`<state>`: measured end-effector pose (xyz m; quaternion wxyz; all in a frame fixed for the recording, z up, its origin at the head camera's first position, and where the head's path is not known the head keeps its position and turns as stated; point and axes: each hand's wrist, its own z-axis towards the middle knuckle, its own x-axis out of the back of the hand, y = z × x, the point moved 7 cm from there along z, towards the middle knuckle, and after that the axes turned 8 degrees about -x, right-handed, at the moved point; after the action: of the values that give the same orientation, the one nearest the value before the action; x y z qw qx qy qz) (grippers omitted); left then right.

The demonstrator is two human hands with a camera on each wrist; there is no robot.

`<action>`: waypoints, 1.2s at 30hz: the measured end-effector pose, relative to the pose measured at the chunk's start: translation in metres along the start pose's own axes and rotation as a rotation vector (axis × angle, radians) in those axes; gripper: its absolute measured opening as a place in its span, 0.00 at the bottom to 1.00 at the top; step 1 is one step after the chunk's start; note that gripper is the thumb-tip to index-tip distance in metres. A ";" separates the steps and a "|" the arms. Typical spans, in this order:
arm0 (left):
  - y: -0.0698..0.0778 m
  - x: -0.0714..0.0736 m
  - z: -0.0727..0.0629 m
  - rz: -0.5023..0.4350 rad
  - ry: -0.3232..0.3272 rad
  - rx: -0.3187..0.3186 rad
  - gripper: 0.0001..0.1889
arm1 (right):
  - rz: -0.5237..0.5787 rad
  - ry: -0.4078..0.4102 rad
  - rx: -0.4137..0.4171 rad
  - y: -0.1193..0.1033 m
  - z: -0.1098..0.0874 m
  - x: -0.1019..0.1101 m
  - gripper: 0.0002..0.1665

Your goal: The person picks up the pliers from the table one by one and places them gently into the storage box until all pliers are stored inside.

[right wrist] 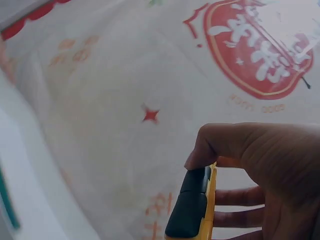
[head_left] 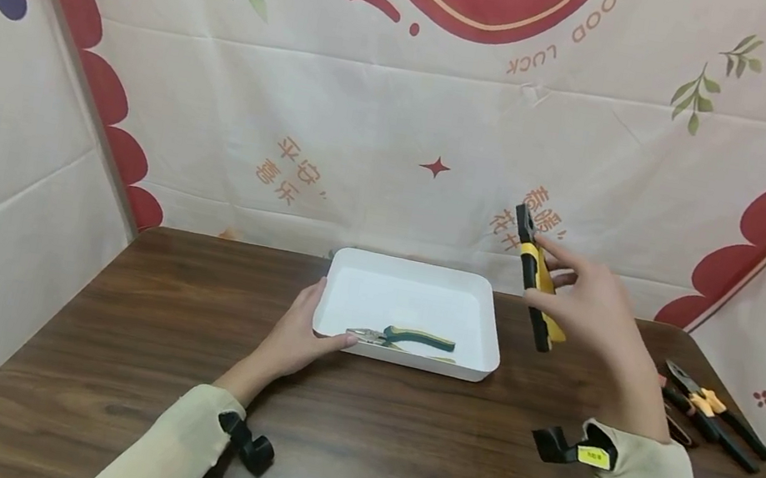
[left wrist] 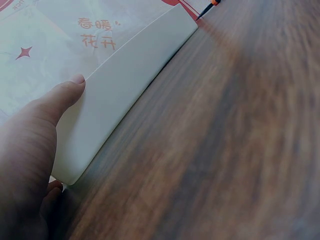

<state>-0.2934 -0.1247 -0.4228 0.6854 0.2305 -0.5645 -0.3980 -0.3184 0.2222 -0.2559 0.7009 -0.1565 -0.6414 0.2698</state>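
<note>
A shallow white tray (head_left: 411, 299) sits at the back middle of the table. Inside it, along the front wall, lies a pair of green-handled pliers (head_left: 420, 338). My left hand (head_left: 294, 334) grips the tray's front left corner; in the left wrist view its thumb (left wrist: 67, 97) lies at the rim and a fingertip shows below the corner. Above the table, just right of the tray, my right hand (head_left: 588, 307) pinches black-and-yellow pliers (head_left: 536, 269) between thumb and fingers, jaws pointing up. The right wrist view shows the thumb on a black and yellow handle (right wrist: 190, 207).
Several more pliers (head_left: 712, 408), some with black and orange handles, lie together at the table's right edge, partly hidden by my right forearm. A printed white cloth (head_left: 373, 119) hangs behind the brown wooden table (head_left: 350, 436) and along both sides.
</note>
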 end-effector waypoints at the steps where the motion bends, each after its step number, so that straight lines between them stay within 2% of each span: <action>1: 0.000 0.000 0.000 0.001 0.002 0.001 0.61 | 0.017 0.020 0.009 -0.004 0.001 0.001 0.46; 6: -0.001 -0.002 0.002 0.000 -0.002 -0.010 0.61 | 0.104 0.122 0.052 -0.019 0.002 -0.001 0.46; 11: -0.002 -0.005 0.004 -0.005 0.000 -0.022 0.61 | 0.108 0.173 0.156 -0.027 0.008 -0.016 0.46; 15: -0.003 -0.005 0.004 -0.006 -0.002 -0.026 0.61 | 0.092 0.182 0.200 -0.030 0.014 -0.032 0.47; 21: -0.004 -0.002 0.003 0.009 0.006 -0.010 0.61 | 0.070 0.158 0.220 -0.032 0.021 -0.052 0.46; 36: -0.003 -0.001 0.003 0.005 -0.005 -0.011 0.61 | -0.077 0.172 0.215 -0.033 0.030 -0.083 0.47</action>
<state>-0.2977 -0.1256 -0.4249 0.6862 0.2244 -0.5647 -0.3999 -0.3445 0.1435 -0.3011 0.7758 -0.0783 -0.5519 0.2957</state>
